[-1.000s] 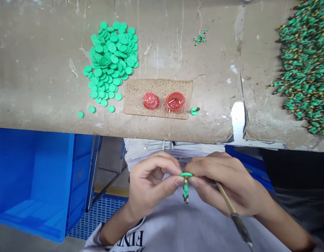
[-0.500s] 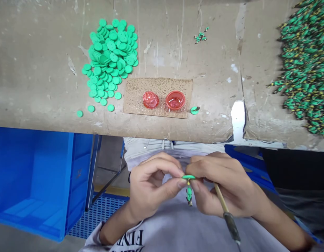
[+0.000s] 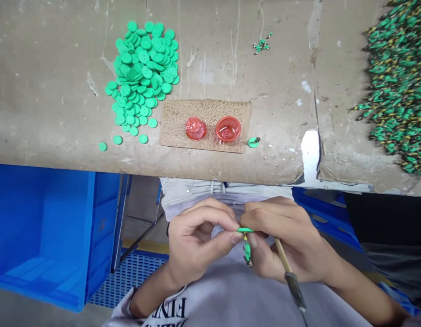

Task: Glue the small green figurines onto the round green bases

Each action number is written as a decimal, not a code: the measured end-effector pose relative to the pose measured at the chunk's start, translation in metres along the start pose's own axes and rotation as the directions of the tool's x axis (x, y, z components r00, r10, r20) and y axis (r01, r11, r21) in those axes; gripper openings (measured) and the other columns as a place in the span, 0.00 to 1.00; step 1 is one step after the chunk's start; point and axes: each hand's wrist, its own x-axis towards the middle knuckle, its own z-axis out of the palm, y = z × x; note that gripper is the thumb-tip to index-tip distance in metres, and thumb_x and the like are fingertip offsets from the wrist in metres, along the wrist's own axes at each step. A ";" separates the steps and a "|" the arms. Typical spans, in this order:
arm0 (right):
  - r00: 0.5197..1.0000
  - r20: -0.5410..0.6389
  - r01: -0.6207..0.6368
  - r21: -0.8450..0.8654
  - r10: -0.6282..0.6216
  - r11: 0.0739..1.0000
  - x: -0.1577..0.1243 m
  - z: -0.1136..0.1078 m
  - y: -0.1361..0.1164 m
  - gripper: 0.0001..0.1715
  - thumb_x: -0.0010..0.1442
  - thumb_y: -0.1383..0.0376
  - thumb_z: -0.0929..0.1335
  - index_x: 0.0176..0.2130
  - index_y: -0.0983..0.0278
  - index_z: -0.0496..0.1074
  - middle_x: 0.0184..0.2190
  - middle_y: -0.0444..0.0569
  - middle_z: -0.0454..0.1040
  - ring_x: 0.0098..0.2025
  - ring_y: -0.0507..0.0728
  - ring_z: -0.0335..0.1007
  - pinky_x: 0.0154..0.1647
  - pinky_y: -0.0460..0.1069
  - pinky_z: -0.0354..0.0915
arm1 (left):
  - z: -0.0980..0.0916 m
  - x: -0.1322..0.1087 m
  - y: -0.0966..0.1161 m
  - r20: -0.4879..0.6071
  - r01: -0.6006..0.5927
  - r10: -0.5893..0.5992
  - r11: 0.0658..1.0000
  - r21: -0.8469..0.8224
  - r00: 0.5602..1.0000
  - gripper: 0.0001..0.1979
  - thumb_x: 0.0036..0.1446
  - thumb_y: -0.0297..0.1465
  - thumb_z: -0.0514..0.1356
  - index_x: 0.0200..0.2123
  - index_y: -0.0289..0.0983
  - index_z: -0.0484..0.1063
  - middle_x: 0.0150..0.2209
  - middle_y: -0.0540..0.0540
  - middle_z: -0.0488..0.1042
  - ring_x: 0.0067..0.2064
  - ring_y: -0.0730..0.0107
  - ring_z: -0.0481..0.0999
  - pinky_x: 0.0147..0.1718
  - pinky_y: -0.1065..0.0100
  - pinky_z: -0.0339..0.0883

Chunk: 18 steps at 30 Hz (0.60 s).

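- Disc (image 3: pixel 245 230) of green plastic, seen edge-on, is held in front of the person's body, between both hands and below the near edge of the desk.
- Left hand (image 3: pixel 196 240): the grip is closed, with thumb and forefinger pinching the disc from its left side.
- Right hand (image 3: pixel 285 236): the grip is also closed, pinching the disc's right side while holding a wooden stick (image 3: pixel 283 256). The stick's dark lower end slants down and away, and its upper tip is hidden by the fingers.
- Small green-and-yellow piece (image 3: pixel 246 250) hangs directly below the disc, touching it. The two-sided pinch appears to steady the disc while leaving this piece clear of the fingers.
- Desk (image 3: pixel 43 91): its worn tan surface lies ahead of the hands. It carries a heap of green buttons (image 3: pixel 138 68) and a brown textured mat (image 3: pixel 172 109) with two red cups, a lumpy-looking left cup (image 3: pixel 195 128) and a right cup (image 3: pixel 228 129) holding pinkish liquid. Farther right lies a dense heap of green-and-yellow pieces (image 3: pixel 397 91).
- Blue plastic crate (image 3: pixel 43 227) stands below the desk, left of the person.
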 end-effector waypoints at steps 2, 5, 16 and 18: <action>1.000 -0.024 0.013 0.019 -0.012 1.000 0.000 0.001 0.001 0.09 0.67 0.72 0.62 0.35 0.59 0.62 0.23 0.38 0.56 0.22 0.50 0.51 0.23 0.48 0.51 | 0.001 0.001 0.001 -0.006 0.000 0.000 1.000 0.006 1.000 0.03 0.58 0.28 0.72 0.34 0.37 0.82 0.30 0.46 0.80 0.33 0.70 0.79 0.31 0.72 0.72; 0.999 -0.035 0.019 0.050 -0.017 0.999 0.000 0.001 0.004 0.08 0.67 0.72 0.63 0.36 0.60 0.64 0.24 0.38 0.57 0.23 0.50 0.52 0.24 0.47 0.52 | 0.003 0.002 0.002 -0.025 0.003 -0.003 1.000 0.009 1.000 0.04 0.58 0.29 0.73 0.33 0.37 0.81 0.29 0.46 0.79 0.33 0.69 0.78 0.30 0.72 0.71; 0.997 0.053 0.055 0.064 -0.058 0.996 0.001 -0.008 0.009 0.06 0.64 0.72 0.64 0.37 0.61 0.64 0.25 0.38 0.60 0.24 0.50 0.53 0.24 0.47 0.51 | 0.002 0.000 -0.001 -0.031 0.043 -0.044 0.999 -0.030 0.999 0.04 0.58 0.28 0.72 0.34 0.37 0.81 0.30 0.46 0.79 0.33 0.71 0.77 0.29 0.73 0.70; 0.996 0.063 0.064 0.052 -0.067 0.997 0.002 -0.009 0.009 0.06 0.65 0.73 0.64 0.38 0.61 0.64 0.25 0.38 0.60 0.24 0.50 0.53 0.24 0.47 0.51 | 0.002 0.001 -0.001 -0.022 0.030 -0.030 0.999 -0.036 0.999 0.03 0.58 0.28 0.72 0.34 0.37 0.81 0.30 0.46 0.79 0.33 0.71 0.77 0.30 0.74 0.71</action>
